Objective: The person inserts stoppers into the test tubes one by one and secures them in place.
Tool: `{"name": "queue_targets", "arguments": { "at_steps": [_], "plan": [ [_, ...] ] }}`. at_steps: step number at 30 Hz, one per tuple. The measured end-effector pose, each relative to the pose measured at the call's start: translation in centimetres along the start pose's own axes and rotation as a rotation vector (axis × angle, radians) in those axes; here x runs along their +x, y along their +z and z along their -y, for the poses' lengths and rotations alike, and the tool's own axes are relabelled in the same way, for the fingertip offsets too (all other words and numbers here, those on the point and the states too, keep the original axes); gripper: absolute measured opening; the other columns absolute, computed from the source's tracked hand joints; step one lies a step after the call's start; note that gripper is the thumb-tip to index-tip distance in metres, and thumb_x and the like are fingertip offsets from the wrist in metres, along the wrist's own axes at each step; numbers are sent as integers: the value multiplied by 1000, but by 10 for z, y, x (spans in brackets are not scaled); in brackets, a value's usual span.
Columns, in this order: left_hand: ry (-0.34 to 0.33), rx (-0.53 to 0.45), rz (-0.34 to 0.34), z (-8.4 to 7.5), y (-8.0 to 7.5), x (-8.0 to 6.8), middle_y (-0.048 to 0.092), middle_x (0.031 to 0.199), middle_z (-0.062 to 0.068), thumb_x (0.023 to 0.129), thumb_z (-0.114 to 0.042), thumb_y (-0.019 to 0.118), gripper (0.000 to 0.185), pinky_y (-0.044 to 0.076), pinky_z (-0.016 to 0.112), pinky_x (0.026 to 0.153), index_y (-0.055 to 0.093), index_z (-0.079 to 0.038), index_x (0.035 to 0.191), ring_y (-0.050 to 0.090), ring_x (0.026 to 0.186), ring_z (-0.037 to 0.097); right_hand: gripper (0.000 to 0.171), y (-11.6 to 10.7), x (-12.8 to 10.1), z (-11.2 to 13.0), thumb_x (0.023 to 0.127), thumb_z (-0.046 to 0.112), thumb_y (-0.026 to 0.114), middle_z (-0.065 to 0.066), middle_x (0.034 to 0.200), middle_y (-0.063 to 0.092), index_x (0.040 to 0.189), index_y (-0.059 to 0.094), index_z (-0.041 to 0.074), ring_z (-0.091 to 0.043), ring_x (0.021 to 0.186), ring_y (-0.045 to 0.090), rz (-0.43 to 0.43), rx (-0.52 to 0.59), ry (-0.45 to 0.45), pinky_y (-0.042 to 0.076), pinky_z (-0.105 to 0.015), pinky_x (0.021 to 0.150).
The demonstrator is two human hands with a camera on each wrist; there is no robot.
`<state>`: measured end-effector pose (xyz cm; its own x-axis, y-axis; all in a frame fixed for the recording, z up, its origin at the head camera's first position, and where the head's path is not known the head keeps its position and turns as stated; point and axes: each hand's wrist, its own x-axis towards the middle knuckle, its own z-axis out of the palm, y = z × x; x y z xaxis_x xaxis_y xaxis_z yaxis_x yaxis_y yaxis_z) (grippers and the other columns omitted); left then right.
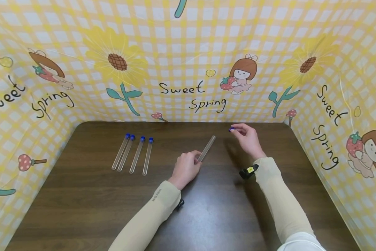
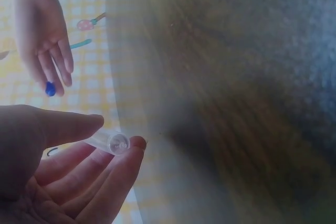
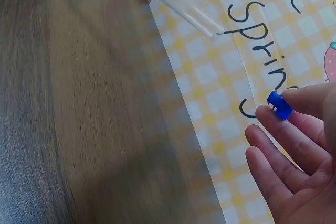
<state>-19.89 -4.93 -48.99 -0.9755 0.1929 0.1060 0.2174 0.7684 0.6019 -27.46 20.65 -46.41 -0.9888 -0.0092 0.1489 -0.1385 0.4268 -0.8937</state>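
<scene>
My left hand (image 1: 186, 167) pinches a clear test tube (image 1: 207, 148) near its rounded lower end. The tube is tilted, its open top toward the upper right in the head view. In the left wrist view the tube's closed end (image 2: 118, 144) shows between thumb and fingers. To the right, my right hand (image 1: 248, 139) pinches a small blue cap (image 3: 280, 105) between thumb and forefinger, the other fingers loosely bent. Cap and tube are apart. The uncapped tube mouth (image 3: 215, 31) also appears in the right wrist view.
Several blue-capped test tubes (image 1: 138, 155) lie side by side on the left of the dark wooden table (image 1: 81, 202). A yellow checked cloth (image 1: 181, 52) with printed flowers and lettering stands around the back and sides. Small dark devices (image 1: 248, 171) are strapped at the wrists.
</scene>
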Motion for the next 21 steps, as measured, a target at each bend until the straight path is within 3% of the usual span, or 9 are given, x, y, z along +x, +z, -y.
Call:
{"name": "queue_targets", "arguments": {
  "at_steps": [5,13,21],
  "plan": [
    [12,1,-5,1,-1,-1,68,80,-2,90,-9,77,31,51,34,60,73,-8,121,61,67,12,28,4,-1,4,103,20,64,-19,113,71,123,67,1,-34,105,67,19,39,6,51,-45,93],
    [22,-2,-10,1,-2,-3,70,82,-2,89,-9,78,32,52,34,62,73,-8,121,63,68,12,26,8,-3,9,103,19,64,-18,111,71,122,68,2,-26,101,69,13,68,2,50,-52,94],
    [35,-8,-19,0,-4,-5,70,82,-1,89,-8,78,31,52,34,62,73,-8,120,64,69,13,28,9,-4,11,103,22,64,-17,113,71,124,67,3,-29,105,68,39,86,19,49,-52,96]
  ]
}}
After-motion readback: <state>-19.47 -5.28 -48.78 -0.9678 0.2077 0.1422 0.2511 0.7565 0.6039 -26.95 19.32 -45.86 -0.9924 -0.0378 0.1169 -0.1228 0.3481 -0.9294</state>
